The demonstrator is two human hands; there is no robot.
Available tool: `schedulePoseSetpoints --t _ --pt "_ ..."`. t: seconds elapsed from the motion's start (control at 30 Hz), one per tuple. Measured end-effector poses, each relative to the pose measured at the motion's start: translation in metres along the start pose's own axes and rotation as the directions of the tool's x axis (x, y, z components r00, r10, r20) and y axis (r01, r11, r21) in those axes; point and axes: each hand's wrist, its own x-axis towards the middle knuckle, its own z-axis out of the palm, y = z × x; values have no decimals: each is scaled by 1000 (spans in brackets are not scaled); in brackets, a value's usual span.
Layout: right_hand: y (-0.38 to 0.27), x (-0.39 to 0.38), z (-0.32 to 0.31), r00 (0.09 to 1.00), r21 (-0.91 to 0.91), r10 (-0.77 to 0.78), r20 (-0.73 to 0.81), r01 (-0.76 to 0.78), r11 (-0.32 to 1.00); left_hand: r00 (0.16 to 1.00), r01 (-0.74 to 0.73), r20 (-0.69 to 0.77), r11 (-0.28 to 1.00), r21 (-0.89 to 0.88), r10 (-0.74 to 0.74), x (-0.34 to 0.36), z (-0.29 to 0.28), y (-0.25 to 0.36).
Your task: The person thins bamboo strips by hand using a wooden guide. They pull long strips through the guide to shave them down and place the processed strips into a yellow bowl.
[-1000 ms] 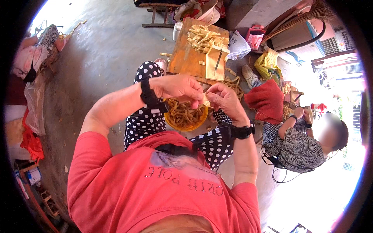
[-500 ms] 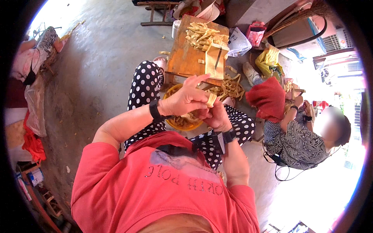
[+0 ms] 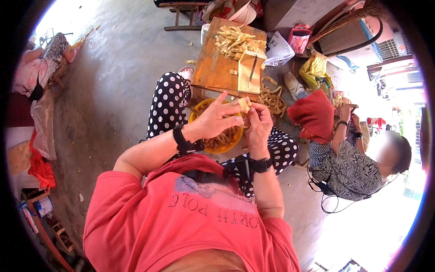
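Note:
My left hand [image 3: 215,119] has a pale yellow strip [image 3: 244,105] curled around an outstretched fingertip, with some other fingers spread. My right hand [image 3: 259,121] pinches that same strip, just right of the left hand. Below my hands, between my knees, a yellow basin [image 3: 230,147] holds brown curled pieces, partly hidden by my hands. Ahead stands a low wooden table [image 3: 210,63] bearing a pile of pale strips [image 3: 238,41] and a small wooden board with a dark slot or blade [image 3: 247,77]. More curled strips [image 3: 272,102] lie right of the table's near end.
A co-worker [image 3: 344,167] sits at my right beside a red cloth [image 3: 310,115]. Bags [image 3: 315,68] lie beyond the table's right side. Another seated person [image 3: 38,68] is at far left, above red fabric [image 3: 41,167]. A dark wooden stool [image 3: 181,25] stands behind.
My left hand has turned, raising and spreading its fingers, and has shifted slightly up since half a second ago. The strip is now higher, curled at the fingertip, with my right hand's fingers raised onto it.

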Motion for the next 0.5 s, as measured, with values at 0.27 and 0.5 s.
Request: schedulePoseSetpoints --t 0.27,0.5 --pt "0 10 -9 957 -583 -168 237 278 763 980 175 71 976 130 -185 1 0 -16" --pt "17 16 -7 982 -438 141 128 -71 896 994 110 -48 907 407 -99 2 12 -15"
